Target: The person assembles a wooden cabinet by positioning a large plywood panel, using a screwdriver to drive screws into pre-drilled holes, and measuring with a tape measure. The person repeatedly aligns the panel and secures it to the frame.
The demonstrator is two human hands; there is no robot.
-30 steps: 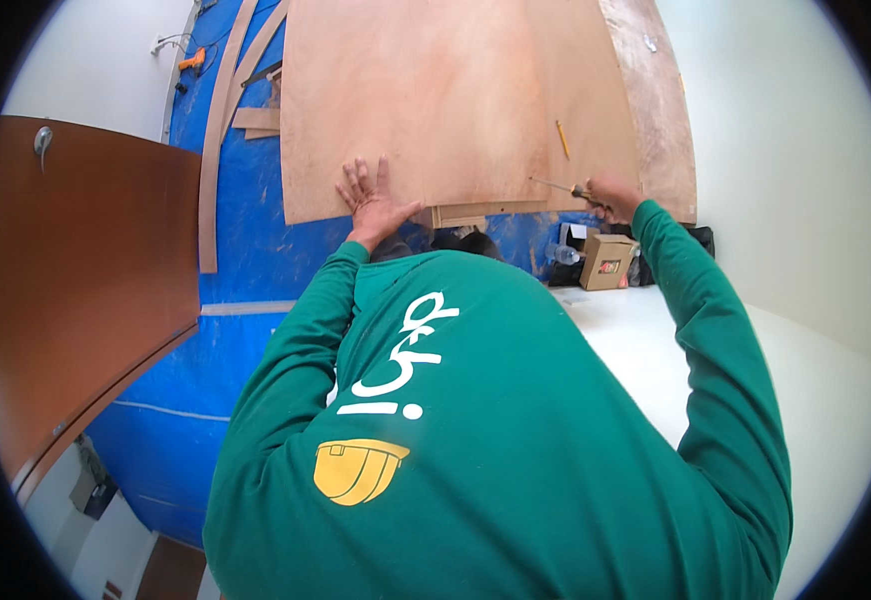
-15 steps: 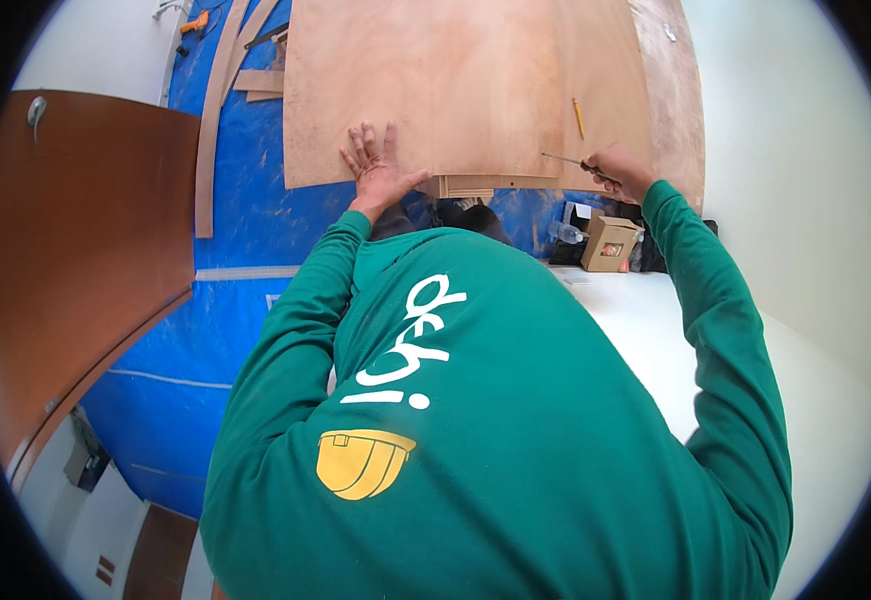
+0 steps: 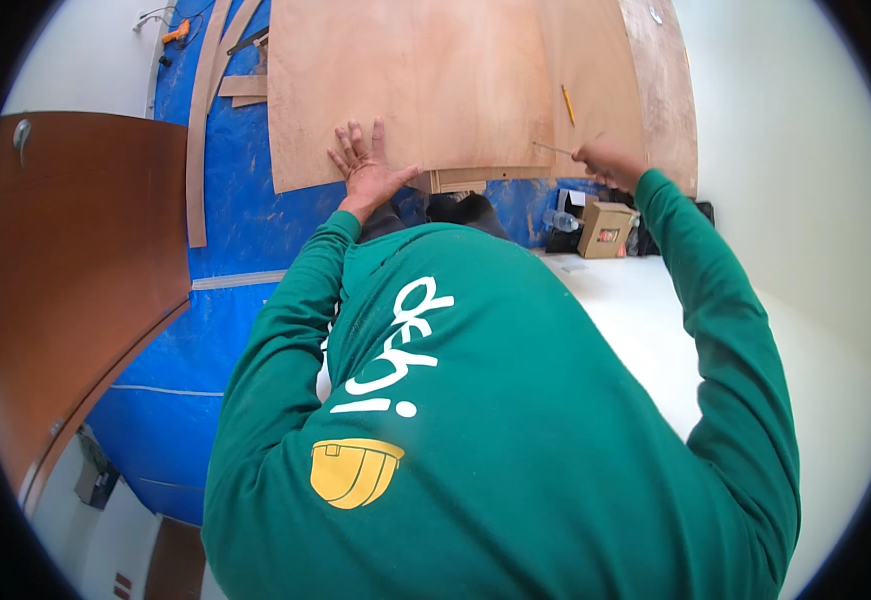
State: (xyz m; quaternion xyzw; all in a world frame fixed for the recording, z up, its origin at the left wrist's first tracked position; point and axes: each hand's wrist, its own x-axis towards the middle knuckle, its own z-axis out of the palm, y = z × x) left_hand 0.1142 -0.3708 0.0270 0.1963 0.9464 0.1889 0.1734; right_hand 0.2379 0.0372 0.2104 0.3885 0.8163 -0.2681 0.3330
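A large sheet of light brown plywood point(image 3: 486, 80) lies before me, with more sheets under or beside it. My left hand point(image 3: 368, 175) rests flat on its near edge, fingers spread. At the right of the near edge, my right hand point(image 3: 611, 162) is closed around a screwdriver point(image 3: 553, 149). Its thin metal shaft points left over the plywood; my fingers cover most of the handle. I cannot tell whether the tip touches the wood. A yellow pencil point(image 3: 568, 104) lies on the plywood just beyond my right hand.
Blue sheeting point(image 3: 246, 215) covers the floor at left. Long wood strips point(image 3: 199, 150), short offcuts point(image 3: 246, 88) and an orange power tool point(image 3: 177, 33) lie there. A brown door point(image 3: 76, 290) stands left. Below the plywood's right edge are a cardboard box point(image 3: 607, 230) and plastic bottle point(image 3: 561, 220).
The whole view has shifted slightly. My right hand has turned a little, hiding more of the screwdriver's handle. My left hand stays in place on the plywood.
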